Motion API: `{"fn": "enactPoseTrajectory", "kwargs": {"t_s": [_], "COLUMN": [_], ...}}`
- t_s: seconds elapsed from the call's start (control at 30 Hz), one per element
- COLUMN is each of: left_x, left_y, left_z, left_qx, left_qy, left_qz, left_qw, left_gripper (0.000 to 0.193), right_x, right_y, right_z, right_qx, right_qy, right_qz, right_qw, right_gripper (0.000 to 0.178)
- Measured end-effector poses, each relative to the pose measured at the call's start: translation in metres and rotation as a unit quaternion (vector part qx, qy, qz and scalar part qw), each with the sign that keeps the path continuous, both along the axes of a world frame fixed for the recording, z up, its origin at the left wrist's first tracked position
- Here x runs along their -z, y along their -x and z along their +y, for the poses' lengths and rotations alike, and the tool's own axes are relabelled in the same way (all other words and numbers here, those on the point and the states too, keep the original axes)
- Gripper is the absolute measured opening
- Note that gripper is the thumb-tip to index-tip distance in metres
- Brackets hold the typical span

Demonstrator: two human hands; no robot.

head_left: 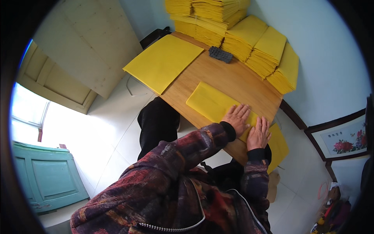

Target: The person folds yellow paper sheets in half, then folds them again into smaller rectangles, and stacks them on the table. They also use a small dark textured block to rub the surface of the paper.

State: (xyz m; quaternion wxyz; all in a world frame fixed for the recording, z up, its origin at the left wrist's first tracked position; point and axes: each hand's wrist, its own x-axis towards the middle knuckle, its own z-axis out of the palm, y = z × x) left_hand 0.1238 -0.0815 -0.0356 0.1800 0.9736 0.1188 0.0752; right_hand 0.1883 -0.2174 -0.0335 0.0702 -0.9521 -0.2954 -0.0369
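Note:
A long folded yellow sheet [210, 99], felt-like or papery, lies along the near edge of the wooden table. Flat on its right part rests my left hand [237, 119], fingers stretched out and pointing up to the right. My right hand [258, 134] lies just beside it at the sheet's right end, its fingers straight. Neither hand grips anything. Under both palms part of the sheet is hidden. More yellow material [279, 146] shows below the table's right corner, past my right wrist; whether it joins the folded sheet I cannot tell.
A wide flat yellow sheet [163, 62] lies on the left of the wooden table [233, 84], overhanging its edge. Tall stacks of folded yellow sheets [251, 33] line the back by the wall. A dark grey textured block [221, 55] sits before them. A framed flower picture [343, 140] stands at the right.

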Motion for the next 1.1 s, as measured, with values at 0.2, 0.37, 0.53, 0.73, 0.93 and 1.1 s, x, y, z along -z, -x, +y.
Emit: {"fn": "enactPoseTrajectory", "kwargs": {"t_s": [0.2, 0.37, 0.53, 0.73, 0.93, 1.1], "left_x": [0.001, -0.002, 0.000, 0.004, 0.005, 0.008], "left_y": [0.055, 0.083, 0.081, 0.079, 0.079, 0.081], "left_z": [0.079, 0.116, 0.115, 0.125, 0.119, 0.121], "left_qx": [-0.157, -0.178, -0.186, -0.163, -0.176, -0.175], "left_qy": [-0.023, -0.030, -0.054, -0.067, -0.099, -0.102], "left_qz": [-0.012, -0.011, -0.012, 0.070, 0.059, 0.042], "left_qw": [0.987, 0.984, 0.981, 0.982, 0.978, 0.978], "left_gripper": [0.071, 0.068, 0.069, 0.062, 0.065, 0.067], "right_x": [0.002, -0.007, -0.032, -0.003, -0.005, -0.003], "right_y": [0.002, 0.002, 0.016, 0.081, 0.063, 0.038], "right_z": [0.001, 0.000, 0.040, 0.164, 0.125, 0.047], "right_qx": [0.001, 0.001, -0.045, -0.151, -0.085, -0.010], "right_qy": [-0.003, -0.010, -0.039, -0.154, -0.129, -0.053], "right_qz": [0.011, 0.035, 0.032, 0.058, 0.083, 0.063], "right_qw": [1.000, 0.999, 0.998, 0.975, 0.985, 0.997], "right_gripper": [0.051, 0.049, 0.050, 0.051, 0.073, 0.083]}}
